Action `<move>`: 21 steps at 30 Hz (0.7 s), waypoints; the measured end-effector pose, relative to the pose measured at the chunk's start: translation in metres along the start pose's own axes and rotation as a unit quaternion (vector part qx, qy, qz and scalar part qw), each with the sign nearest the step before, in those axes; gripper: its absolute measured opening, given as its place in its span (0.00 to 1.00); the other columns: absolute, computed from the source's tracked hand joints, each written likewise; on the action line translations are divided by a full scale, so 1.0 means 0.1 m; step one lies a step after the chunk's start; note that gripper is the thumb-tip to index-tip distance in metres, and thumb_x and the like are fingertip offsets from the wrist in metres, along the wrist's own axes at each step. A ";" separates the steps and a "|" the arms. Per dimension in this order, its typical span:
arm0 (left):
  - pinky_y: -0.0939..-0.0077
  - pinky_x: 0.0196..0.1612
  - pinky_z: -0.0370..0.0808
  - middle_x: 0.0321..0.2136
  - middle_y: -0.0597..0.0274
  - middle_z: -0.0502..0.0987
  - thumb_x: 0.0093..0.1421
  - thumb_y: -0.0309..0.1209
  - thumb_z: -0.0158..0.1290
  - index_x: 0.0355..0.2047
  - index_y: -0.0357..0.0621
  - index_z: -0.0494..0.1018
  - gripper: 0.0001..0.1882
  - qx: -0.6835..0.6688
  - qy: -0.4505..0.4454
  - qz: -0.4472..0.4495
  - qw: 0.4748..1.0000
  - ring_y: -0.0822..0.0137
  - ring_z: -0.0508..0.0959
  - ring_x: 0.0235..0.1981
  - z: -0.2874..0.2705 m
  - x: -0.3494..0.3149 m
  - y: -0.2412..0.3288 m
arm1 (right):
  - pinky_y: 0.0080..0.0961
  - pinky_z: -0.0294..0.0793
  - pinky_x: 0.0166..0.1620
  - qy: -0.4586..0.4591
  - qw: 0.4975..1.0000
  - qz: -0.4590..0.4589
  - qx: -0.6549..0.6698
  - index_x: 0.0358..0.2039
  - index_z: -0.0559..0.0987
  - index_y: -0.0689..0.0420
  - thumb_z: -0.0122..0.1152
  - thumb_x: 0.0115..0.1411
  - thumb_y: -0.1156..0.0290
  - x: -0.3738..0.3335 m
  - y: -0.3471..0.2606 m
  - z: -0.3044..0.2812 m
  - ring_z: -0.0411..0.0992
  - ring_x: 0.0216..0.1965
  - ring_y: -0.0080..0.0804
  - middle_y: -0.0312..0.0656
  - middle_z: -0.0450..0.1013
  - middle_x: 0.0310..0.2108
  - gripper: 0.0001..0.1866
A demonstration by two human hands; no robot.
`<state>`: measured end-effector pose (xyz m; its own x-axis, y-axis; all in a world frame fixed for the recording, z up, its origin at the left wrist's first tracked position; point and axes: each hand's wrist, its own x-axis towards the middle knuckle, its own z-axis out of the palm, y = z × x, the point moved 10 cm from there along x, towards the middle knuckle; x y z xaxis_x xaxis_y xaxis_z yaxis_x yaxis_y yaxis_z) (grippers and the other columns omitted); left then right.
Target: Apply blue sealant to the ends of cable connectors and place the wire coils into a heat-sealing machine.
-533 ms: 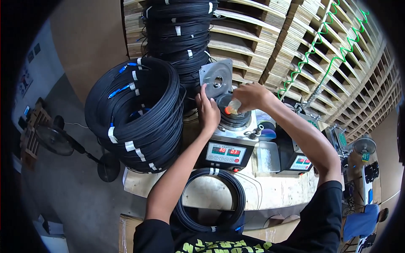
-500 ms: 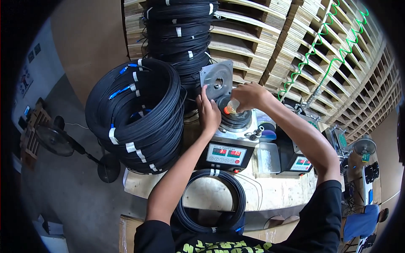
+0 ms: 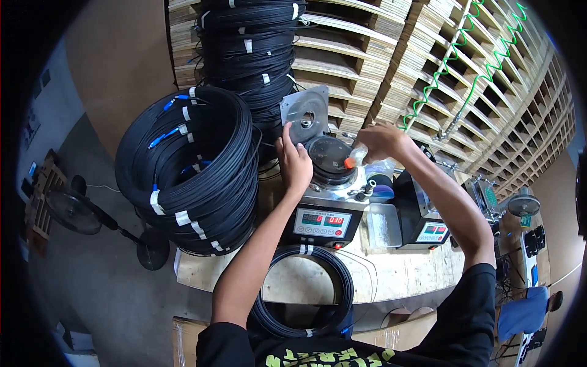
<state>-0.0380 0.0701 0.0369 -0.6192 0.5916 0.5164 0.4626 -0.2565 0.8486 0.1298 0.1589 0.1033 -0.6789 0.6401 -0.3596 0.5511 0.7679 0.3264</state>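
Note:
My left hand (image 3: 295, 164) grips a square metal plate (image 3: 315, 109) by its lower left edge, index finger against its face. That plate has a round hole at its middle and stands tilted up behind a benchtop polishing machine (image 3: 323, 224). On top of the machine is a round dark disc (image 3: 328, 154). Held in my right hand (image 3: 385, 142) is a small clear squeeze bottle (image 3: 358, 155) with an orange tip, tilted down beside the disc's right edge. Part of the bottle is hidden by my fingers.
Tall stacks of black cable coils (image 3: 189, 177) stand left of the machine. A single cable coil (image 3: 306, 324) lies at the near table edge. To the right are a clear tray (image 3: 384, 225) and a second machine (image 3: 428, 214). Pallet wood (image 3: 342, 61) rises behind.
My right hand has moved the bottle right, from over the disc to its edge. The plate stays tilted in my left hand. The whole view has shifted slightly.

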 end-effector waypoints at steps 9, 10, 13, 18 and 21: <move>0.56 0.61 0.64 0.54 0.40 0.67 0.59 0.16 0.48 0.67 0.46 0.56 0.35 0.013 0.004 0.044 0.999 0.43 0.68 0.57 0.05 0.01 0.02 | 0.42 0.68 0.60 0.218 0.908 0.030 0.357 0.63 0.71 0.49 0.65 0.61 0.46 -0.55 0.40 0.55 0.67 0.60 0.49 0.50 0.72 0.57 0.35; 0.55 0.62 0.63 0.54 0.39 0.68 0.59 0.16 0.49 0.66 0.45 0.57 0.34 0.016 0.003 0.035 0.999 0.42 0.68 0.57 0.08 0.00 0.03 | 0.41 0.68 0.60 0.260 0.871 0.035 0.415 0.64 0.70 0.50 0.65 0.61 0.47 -0.66 0.48 0.75 0.67 0.59 0.47 0.48 0.70 0.59 0.35; 0.56 0.63 0.62 0.56 0.38 0.67 0.59 0.16 0.50 0.66 0.44 0.57 0.34 0.034 -0.001 0.038 0.999 0.43 0.68 0.58 0.06 0.01 -0.04 | 0.35 0.68 0.59 0.339 0.752 0.062 0.561 0.63 0.68 0.58 0.72 0.58 0.54 -1.03 0.40 1.14 0.68 0.57 0.38 0.46 0.68 0.61 0.38; 0.55 0.62 0.64 0.55 0.38 0.68 0.60 0.19 0.51 0.67 0.52 0.58 0.34 0.039 -0.016 0.024 0.999 0.43 0.69 0.58 0.10 0.02 -0.05 | 0.32 0.74 0.50 0.371 0.694 0.130 0.603 0.59 0.71 0.63 0.76 0.51 0.62 -1.14 0.32 2.22 0.75 0.46 0.37 0.46 0.76 0.48 0.37; 0.55 0.62 0.63 0.56 0.38 0.67 0.61 0.21 0.53 0.67 0.51 0.58 0.34 0.066 -0.023 0.044 0.997 0.43 0.68 0.59 0.05 0.07 -0.06 | 0.37 0.74 0.49 0.359 0.742 0.177 0.537 0.57 0.73 0.58 0.78 0.47 0.62 -1.13 0.10 2.52 0.75 0.46 0.43 0.47 0.76 0.45 0.37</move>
<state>-0.0419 0.0797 0.0343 -0.5441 0.6070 0.5792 0.5948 -0.2079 0.7766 0.3342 0.1001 -0.0731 -0.2705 0.9248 0.2673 0.5636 0.3773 -0.7349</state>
